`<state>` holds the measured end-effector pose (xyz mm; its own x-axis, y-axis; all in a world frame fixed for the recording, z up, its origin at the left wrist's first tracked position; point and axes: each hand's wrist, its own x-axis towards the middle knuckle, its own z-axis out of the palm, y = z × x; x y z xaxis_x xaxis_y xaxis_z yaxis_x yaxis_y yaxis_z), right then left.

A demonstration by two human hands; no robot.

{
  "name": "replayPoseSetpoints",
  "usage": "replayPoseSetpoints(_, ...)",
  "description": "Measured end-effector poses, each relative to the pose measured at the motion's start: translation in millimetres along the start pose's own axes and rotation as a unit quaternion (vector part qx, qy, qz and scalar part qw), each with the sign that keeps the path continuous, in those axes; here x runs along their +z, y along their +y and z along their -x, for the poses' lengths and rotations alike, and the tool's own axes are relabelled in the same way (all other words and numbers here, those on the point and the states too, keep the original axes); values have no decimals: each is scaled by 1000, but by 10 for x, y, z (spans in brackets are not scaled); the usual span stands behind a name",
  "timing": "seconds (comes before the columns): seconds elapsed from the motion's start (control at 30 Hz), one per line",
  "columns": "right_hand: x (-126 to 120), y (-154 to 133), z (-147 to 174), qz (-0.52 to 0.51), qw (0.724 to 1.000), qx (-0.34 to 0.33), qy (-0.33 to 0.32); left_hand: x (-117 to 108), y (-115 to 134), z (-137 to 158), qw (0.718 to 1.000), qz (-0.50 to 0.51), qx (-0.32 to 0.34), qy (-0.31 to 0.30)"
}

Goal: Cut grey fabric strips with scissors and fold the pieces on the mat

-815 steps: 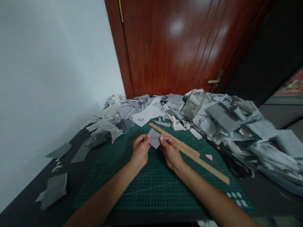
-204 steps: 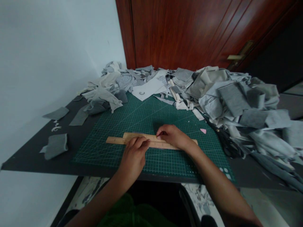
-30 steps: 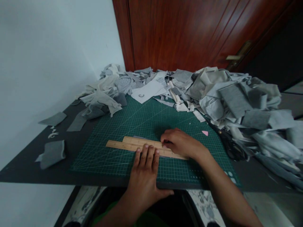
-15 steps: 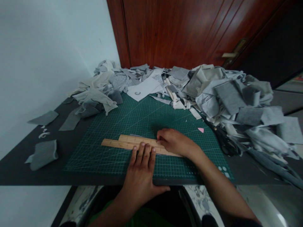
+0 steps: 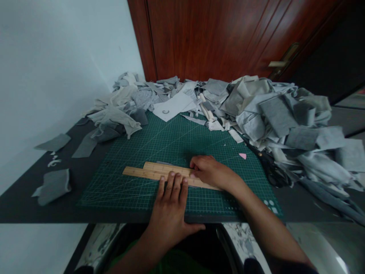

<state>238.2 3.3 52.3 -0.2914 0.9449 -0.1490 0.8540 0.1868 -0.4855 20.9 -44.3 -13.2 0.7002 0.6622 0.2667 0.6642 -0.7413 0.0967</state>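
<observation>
Two wooden rulers lie side by side on a green cutting mat. My left hand rests with its fingers stretched flat on the nearer ruler. Against the farther ruler, my right hand is closed, its fingers curled and pressed down near that ruler's right part. What those fingers hold, if anything, is hidden. A thin strip of grey fabric peeks out past the far edge of the rulers; the rulers cover the rest of it.
Heaps of grey and white fabric pieces line the back and right. A white paper lies among them. Black scissors sit at the mat's right edge, near a pink chip. A folded grey piece lies at left.
The view has shifted very slightly. Both hands and the rulers keep practically the same places.
</observation>
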Motion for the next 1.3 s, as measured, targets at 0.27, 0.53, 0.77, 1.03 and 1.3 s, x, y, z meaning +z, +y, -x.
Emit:
replayPoseSetpoints(0.27,1,-8,3,-17,1000,11,4,-9,0,-1,1000,-6,6,-7)
replayPoseSetpoints(0.53,38,39,-15,-37,999,9,6,11,6,12,1000,0,0,-15)
replayPoseSetpoints(0.77,42,77,-42,-62,998,2,-2,9,9,11,1000,-10,-1,-23)
replayPoseSetpoints(1.03,10,46,-53,-67,998,-9,4,-8,27,-13,1000,4,-10,-13)
replayPoseSetpoints(1.3,9,-6,-56,-51,998,-15,34,-28,36,-26,999,-6,-18,-28)
